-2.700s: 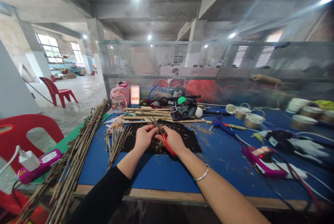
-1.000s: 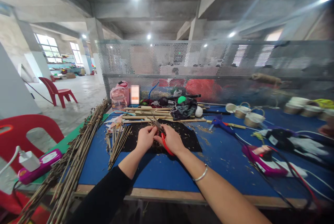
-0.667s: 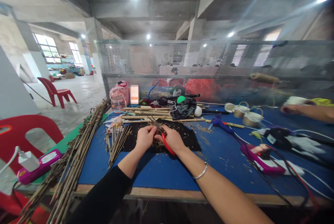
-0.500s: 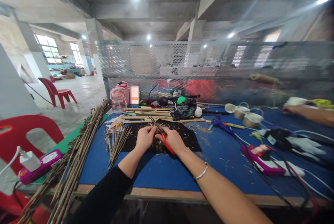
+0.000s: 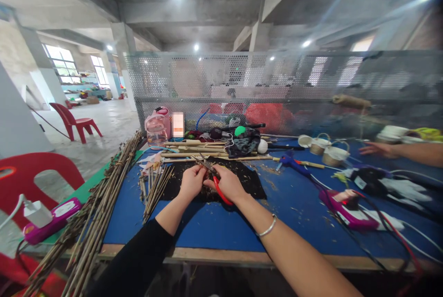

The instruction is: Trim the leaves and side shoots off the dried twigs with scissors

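Note:
My right hand (image 5: 228, 185) is wrapped round red-handled scissors (image 5: 222, 191); their dark blades point forward and left, and look parted. My left hand (image 5: 192, 181) is closed in a pinch close to the blades, and what it holds is hidden by the fingers. Both hands are over a black cloth (image 5: 254, 181) strewn with plant scraps. Left of the cloth lies a small pile of cut sticks (image 5: 158, 193). A long bundle of dry stalks (image 5: 100, 209) runs along the table's left side.
Bamboo sticks (image 5: 194, 154) and dark yarn lie behind the cloth. A blue glue gun (image 5: 289, 160), small baskets (image 5: 334, 154) and a purple power strip (image 5: 356, 216) with cables are to the right. Another person's hand (image 5: 377, 150) reaches in there. A perforated metal screen (image 5: 155, 80) stands behind.
The scissor blades look further apart than before. My hands have hardly shifted. At the right, the other person's hand has moved away from the white container and now reaches over the table.

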A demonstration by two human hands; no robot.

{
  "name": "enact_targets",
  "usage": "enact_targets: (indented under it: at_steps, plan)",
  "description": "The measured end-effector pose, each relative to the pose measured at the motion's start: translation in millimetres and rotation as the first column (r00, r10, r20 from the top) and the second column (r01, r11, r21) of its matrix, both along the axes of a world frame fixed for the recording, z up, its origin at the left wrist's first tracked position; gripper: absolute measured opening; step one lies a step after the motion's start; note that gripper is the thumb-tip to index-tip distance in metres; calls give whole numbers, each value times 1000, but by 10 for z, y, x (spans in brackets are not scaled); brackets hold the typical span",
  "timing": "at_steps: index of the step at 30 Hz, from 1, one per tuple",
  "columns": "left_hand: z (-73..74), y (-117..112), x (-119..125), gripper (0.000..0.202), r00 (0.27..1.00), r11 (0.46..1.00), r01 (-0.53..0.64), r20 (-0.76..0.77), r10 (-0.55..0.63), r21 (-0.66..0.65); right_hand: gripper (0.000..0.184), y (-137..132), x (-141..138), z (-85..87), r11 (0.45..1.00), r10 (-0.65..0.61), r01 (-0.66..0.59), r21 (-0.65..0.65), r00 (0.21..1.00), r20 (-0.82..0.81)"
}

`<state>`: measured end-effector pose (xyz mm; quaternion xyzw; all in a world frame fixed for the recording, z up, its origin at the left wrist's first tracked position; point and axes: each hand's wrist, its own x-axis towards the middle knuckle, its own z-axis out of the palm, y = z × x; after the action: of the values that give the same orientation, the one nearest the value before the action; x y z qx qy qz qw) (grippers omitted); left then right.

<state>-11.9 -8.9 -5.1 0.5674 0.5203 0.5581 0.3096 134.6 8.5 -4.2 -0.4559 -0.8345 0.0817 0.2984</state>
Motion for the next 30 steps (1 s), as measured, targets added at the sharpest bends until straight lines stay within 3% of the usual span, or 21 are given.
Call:
enact_targets:
  at_steps: [4,8,13,17,24,30]
  plan:
    - [-7,5,-25,28,996,999,-50,-76,51,20,38,-23,24,41,996,-33,35,-80,999,20]
    - [-47,32,-37,29,998,999,-47,-42,48,11,35,-11,34,16,995,-48,49,-92,999,12]
    - [-120,98,-23,27,979,996,26,203,-9,-82,34,2,28,-15,994,-34,34,-99,999,11]
    - [-97,103,8,23,935,990,61,353,-12,-128,37,-20,2,-6,998,-32,32,-49,999,9]
    - [-45,70,43,10,955,994,74,291,-46,-86,52,12,-30,-52,995,87,-84,59,995,-57]
    - [1,32,47,20,967,995,70,248,-52,-64,37,2,-38,-77,994,112,-110,20,984,-135]
